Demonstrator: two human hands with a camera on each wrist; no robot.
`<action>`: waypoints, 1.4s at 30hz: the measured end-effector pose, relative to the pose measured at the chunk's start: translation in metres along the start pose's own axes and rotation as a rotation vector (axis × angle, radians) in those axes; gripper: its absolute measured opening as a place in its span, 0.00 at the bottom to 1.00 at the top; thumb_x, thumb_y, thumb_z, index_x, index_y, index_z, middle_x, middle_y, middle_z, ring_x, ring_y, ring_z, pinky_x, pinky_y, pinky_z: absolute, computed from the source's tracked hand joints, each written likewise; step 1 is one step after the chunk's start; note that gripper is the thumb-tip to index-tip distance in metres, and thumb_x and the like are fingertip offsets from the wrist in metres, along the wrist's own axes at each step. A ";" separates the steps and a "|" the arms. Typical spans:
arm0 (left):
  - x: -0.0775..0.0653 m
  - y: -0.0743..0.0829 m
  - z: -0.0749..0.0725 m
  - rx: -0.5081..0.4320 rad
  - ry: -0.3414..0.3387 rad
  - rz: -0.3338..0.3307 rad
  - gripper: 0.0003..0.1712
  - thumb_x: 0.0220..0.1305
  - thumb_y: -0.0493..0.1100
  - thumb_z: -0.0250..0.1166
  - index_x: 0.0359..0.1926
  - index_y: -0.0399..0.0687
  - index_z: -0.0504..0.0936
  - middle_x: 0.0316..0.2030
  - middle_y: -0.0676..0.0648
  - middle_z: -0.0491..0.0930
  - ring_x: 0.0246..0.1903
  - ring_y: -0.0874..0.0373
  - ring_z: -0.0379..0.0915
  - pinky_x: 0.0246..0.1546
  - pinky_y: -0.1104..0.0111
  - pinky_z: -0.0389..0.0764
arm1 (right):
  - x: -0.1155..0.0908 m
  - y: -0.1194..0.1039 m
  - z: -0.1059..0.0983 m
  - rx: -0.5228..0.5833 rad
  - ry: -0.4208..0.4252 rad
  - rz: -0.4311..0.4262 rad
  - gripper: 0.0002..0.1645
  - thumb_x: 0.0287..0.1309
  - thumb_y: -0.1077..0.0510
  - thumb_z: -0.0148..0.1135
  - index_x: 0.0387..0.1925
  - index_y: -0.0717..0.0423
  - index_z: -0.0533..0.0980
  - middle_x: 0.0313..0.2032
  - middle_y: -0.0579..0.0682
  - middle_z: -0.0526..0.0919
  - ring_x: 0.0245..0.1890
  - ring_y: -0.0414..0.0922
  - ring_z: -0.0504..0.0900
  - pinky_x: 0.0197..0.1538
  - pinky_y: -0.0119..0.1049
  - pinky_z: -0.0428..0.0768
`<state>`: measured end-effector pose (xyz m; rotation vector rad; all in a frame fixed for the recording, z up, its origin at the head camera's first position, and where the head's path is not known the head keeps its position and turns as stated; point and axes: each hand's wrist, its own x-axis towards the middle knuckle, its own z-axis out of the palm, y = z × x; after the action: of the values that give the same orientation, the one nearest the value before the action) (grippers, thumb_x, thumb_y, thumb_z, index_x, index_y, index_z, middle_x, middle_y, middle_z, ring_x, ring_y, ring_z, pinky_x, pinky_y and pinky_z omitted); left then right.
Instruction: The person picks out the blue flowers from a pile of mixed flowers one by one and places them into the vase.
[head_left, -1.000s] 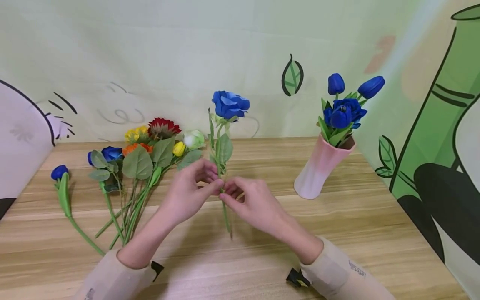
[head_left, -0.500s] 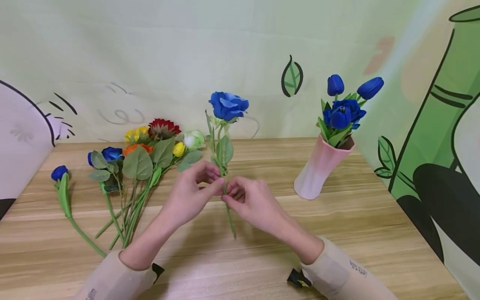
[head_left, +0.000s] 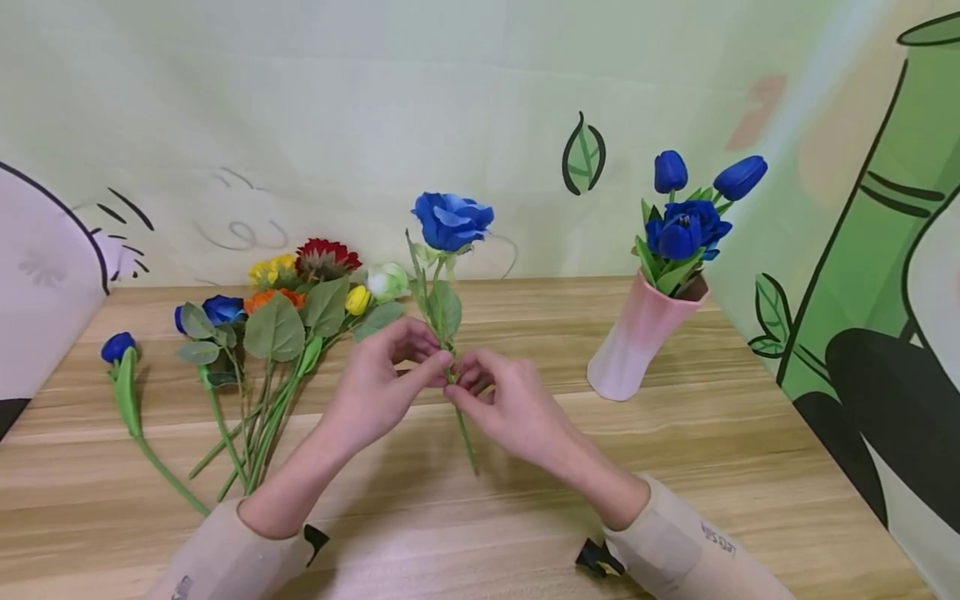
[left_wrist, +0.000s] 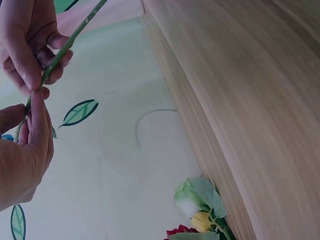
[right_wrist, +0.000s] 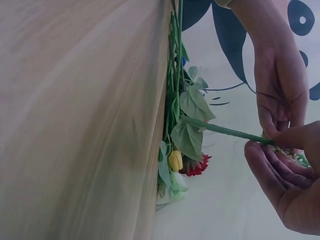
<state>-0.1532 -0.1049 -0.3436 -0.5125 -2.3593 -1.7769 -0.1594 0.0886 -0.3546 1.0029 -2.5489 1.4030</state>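
A blue artificial rose (head_left: pixel 452 222) stands near upright over the middle of the table, its bloom at the top and its stem leaning a little. My left hand (head_left: pixel 386 385) pinches the stem between thumb and fingers just under the leaves. Right below, my right hand (head_left: pixel 510 404) pinches the same stem, the fingertips of both hands nearly touching. In the left wrist view the bare green stem (left_wrist: pixel 75 35) sticks out past the right hand. From the right wrist view, the lower stem (right_wrist: pixel 227 131) shows free of both hands, while the bloom is out of sight.
A pink and white vase (head_left: pixel 637 337) with several blue flowers (head_left: pixel 686 227) stands at the right. On the left lies a pile of artificial flowers, among them a red bloom (head_left: pixel 327 257) and a yellow tulip (head_left: pixel 357 299). One blue tulip (head_left: pixel 129 392) lies apart, farther left.
The rose's bloom has dipped slightly and shifted left, while the stem's lower end has swung right. Both hands keep their pinch on the stem, having moved only slightly.
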 end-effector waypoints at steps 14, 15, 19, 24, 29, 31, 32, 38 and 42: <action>0.000 0.000 0.001 -0.033 -0.027 0.008 0.06 0.69 0.31 0.67 0.43 0.36 0.79 0.37 0.41 0.82 0.36 0.51 0.84 0.38 0.62 0.86 | 0.001 -0.003 -0.004 0.001 0.011 0.009 0.07 0.62 0.69 0.70 0.40 0.60 0.80 0.33 0.48 0.85 0.35 0.41 0.84 0.35 0.31 0.85; 0.000 -0.001 0.001 -0.038 -0.027 0.004 0.05 0.69 0.31 0.67 0.43 0.36 0.79 0.37 0.41 0.82 0.36 0.50 0.84 0.38 0.62 0.86 | 0.001 -0.003 -0.004 -0.004 0.010 0.007 0.07 0.61 0.69 0.70 0.40 0.60 0.80 0.33 0.48 0.85 0.35 0.41 0.84 0.35 0.31 0.85; 0.000 -0.001 0.001 -0.038 -0.025 -0.010 0.06 0.69 0.32 0.67 0.44 0.36 0.79 0.38 0.41 0.82 0.37 0.49 0.84 0.38 0.63 0.86 | 0.001 -0.003 -0.006 -0.033 0.008 -0.007 0.07 0.61 0.69 0.70 0.40 0.61 0.80 0.33 0.49 0.85 0.35 0.41 0.84 0.35 0.30 0.84; -0.001 -0.003 -0.001 -0.010 -0.025 -0.010 0.06 0.69 0.32 0.67 0.45 0.37 0.81 0.38 0.42 0.82 0.35 0.50 0.82 0.36 0.64 0.85 | 0.001 -0.001 -0.011 -0.072 0.024 -0.018 0.08 0.61 0.69 0.70 0.42 0.63 0.81 0.33 0.49 0.85 0.34 0.41 0.84 0.34 0.29 0.84; -0.004 -0.006 -0.003 0.024 -0.033 -0.003 0.05 0.70 0.33 0.67 0.45 0.37 0.82 0.36 0.44 0.83 0.33 0.52 0.79 0.34 0.66 0.84 | 0.000 0.001 -0.015 -0.107 0.050 -0.031 0.09 0.60 0.69 0.70 0.42 0.64 0.81 0.33 0.50 0.86 0.34 0.41 0.84 0.34 0.29 0.84; -0.006 -0.008 -0.004 0.038 -0.036 -0.003 0.05 0.70 0.35 0.67 0.45 0.38 0.82 0.36 0.45 0.83 0.34 0.53 0.79 0.35 0.66 0.84 | 0.000 0.002 -0.017 -0.119 0.060 -0.039 0.10 0.59 0.70 0.71 0.43 0.64 0.81 0.33 0.50 0.86 0.34 0.41 0.84 0.34 0.29 0.84; -0.006 -0.009 -0.004 0.043 -0.036 -0.005 0.05 0.70 0.35 0.67 0.45 0.39 0.83 0.36 0.45 0.83 0.35 0.54 0.79 0.35 0.66 0.84 | 0.000 0.002 -0.018 -0.123 0.066 -0.041 0.10 0.59 0.70 0.71 0.43 0.64 0.82 0.33 0.50 0.86 0.33 0.41 0.84 0.34 0.29 0.84; -0.009 -0.011 -0.006 0.074 -0.035 -0.015 0.05 0.71 0.38 0.67 0.45 0.41 0.83 0.38 0.47 0.84 0.38 0.55 0.80 0.36 0.66 0.83 | -0.001 0.002 -0.024 -0.148 0.089 -0.058 0.09 0.59 0.71 0.70 0.41 0.62 0.82 0.32 0.50 0.86 0.31 0.40 0.84 0.33 0.29 0.83; -0.009 -0.013 -0.008 0.083 -0.037 -0.026 0.05 0.72 0.38 0.67 0.44 0.41 0.83 0.37 0.47 0.84 0.38 0.55 0.80 0.36 0.66 0.83 | 0.000 0.002 -0.030 -0.178 0.120 -0.091 0.08 0.59 0.71 0.70 0.40 0.61 0.82 0.32 0.49 0.85 0.31 0.39 0.83 0.33 0.31 0.84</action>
<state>-0.1498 -0.1172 -0.3559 -0.5104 -2.4638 -1.6851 -0.1678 0.1125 -0.3391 0.9610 -2.4564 1.1525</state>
